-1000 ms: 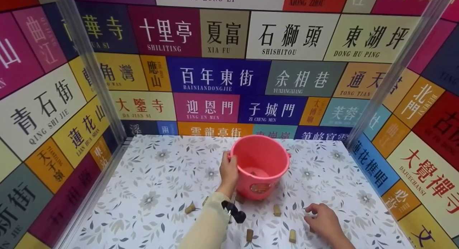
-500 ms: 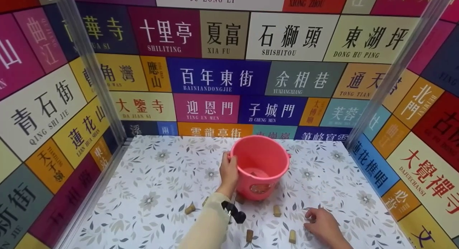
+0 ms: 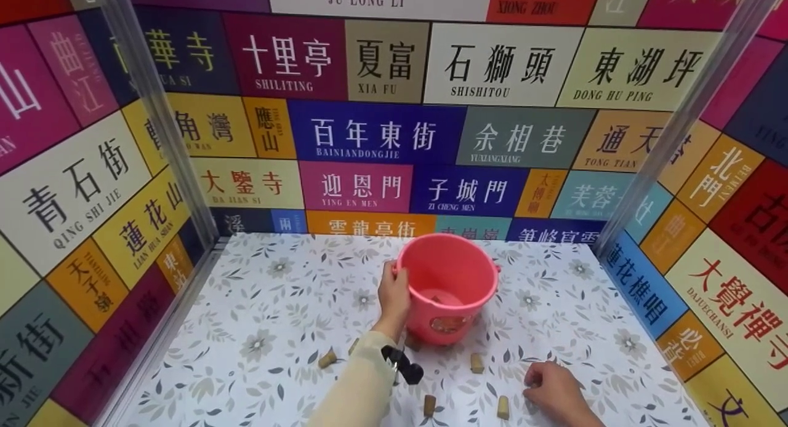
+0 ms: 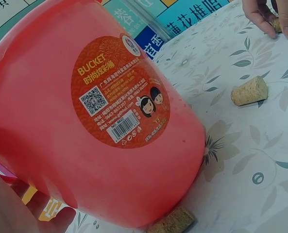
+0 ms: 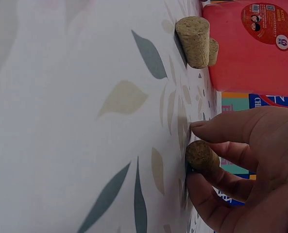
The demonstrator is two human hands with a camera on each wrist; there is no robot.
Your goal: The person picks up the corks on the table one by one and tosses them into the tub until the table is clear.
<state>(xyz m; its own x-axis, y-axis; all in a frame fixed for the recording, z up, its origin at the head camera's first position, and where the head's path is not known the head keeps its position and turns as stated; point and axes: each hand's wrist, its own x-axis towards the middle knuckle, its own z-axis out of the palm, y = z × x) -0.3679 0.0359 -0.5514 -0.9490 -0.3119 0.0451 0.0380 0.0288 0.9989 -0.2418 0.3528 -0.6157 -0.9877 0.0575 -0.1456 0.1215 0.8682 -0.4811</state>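
Observation:
A pink bucket stands on the patterned tabletop, its round label towards me. My left hand grips the bucket's left side at the rim. In the left wrist view, a cork lies right at the bucket's base. At front right, my right hand is low on the tabletop, thumb and fingers curled round a cork; from the head camera that cork is hidden. Inside the bucket, a small brown thing shows just over the near rim, mostly hidden.
Loose corks lie in front of the bucket: one right of centre, a pale cork and a darker cork nearer me. Another cork lies left of my sleeve. Walls with coloured lettered panels enclose the table.
The fingers of my right hand have drawn together and the hand has lowered slightly. My left hand and the bucket have stayed in place.

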